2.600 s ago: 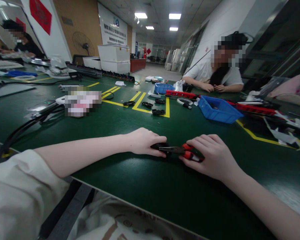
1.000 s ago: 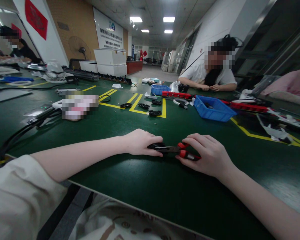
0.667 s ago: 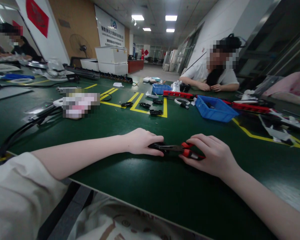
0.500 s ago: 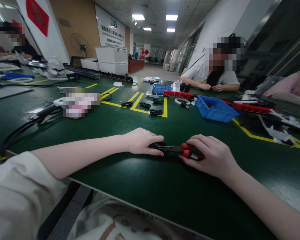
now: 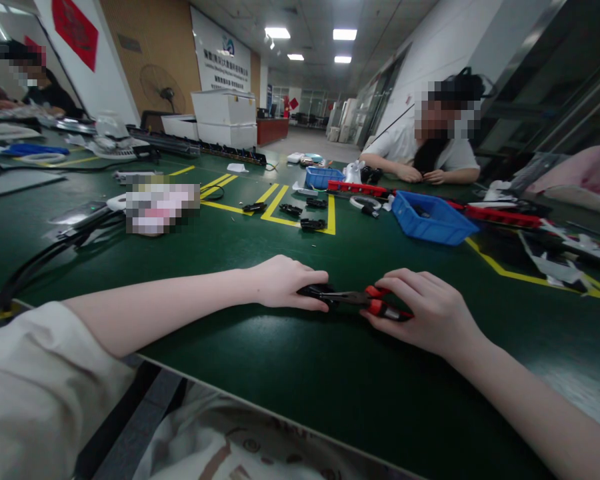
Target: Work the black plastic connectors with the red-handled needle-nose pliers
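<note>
Low over the green table (image 5: pixel 260 373), my left hand (image 5: pixel 287 283) grips a small black part (image 5: pixel 313 292) between thumb and fingers. Most of that part is hidden by the hand, so its kind is unclear. My right hand (image 5: pixel 425 307) is closed round the red handles of a pair of needle-nose pliers (image 5: pixel 377 305). The pliers point left, and their jaws meet the right end of the black part. Beyond my hands lie several similar black parts, one of them a black piece (image 5: pixel 313 225) inside the yellow tape lines.
A blue bin (image 5: pixel 430 223) stands right of centre, with a smaller blue bin (image 5: pixel 324 177) farther back. A red strip (image 5: pixel 357 189) runs between them. At left lie black cables (image 5: pixel 55 253) and a blurred pinkish item (image 5: pixel 163 210). Across the table sits a person (image 5: pixel 450 147).
My right hand and the pliers' handles have shifted very slightly to the right. My left hand keeps its hold on the black part in the same place.
</note>
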